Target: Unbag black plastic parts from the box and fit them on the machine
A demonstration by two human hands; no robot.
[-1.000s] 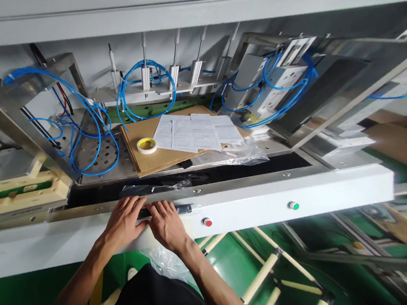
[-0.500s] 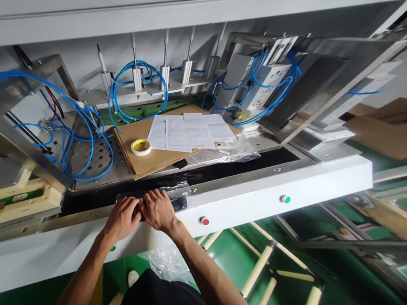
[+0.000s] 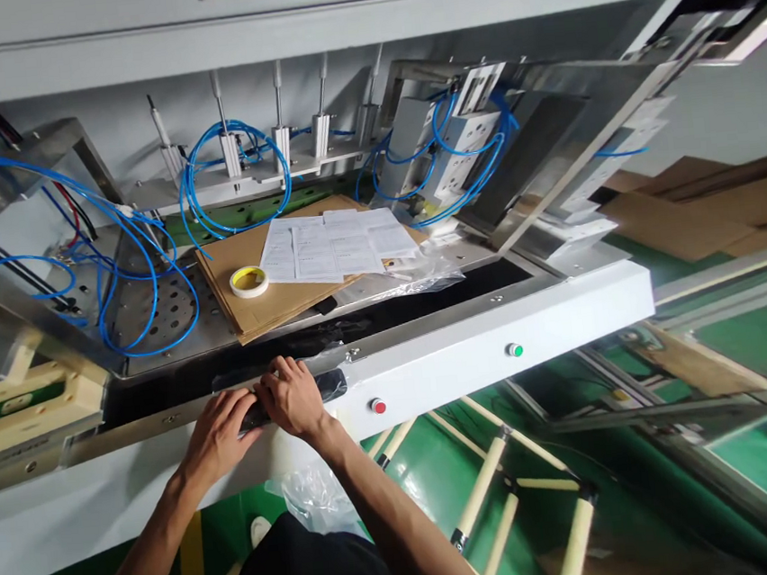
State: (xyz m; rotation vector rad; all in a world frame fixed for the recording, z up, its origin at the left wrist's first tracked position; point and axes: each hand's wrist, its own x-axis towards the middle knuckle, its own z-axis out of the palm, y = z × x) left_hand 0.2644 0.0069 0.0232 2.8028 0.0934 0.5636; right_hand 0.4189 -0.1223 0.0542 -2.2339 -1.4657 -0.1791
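At the machine's front edge, both hands grip a long black bar-shaped piece with clear plastic film around it. My left hand has its fingers curled over the piece toward its left part. My right hand is closed round it just to the right, the two hands nearly touching. The piece's right end sticks out past my right hand, and its left end is mostly hidden by my left hand. Loose clear film spreads behind it over the dark slot; its exact kind I cannot make out.
Cardboard sheets bear printed papers and a tape roll. Blue air hoses coil in the machine. A red button and a green button sit on the white front beam. A tube frame stands below right.
The view has shifted, so the machine appears farther left. Both hands stay on the black piece; it shows a little more between them and past my right hand.
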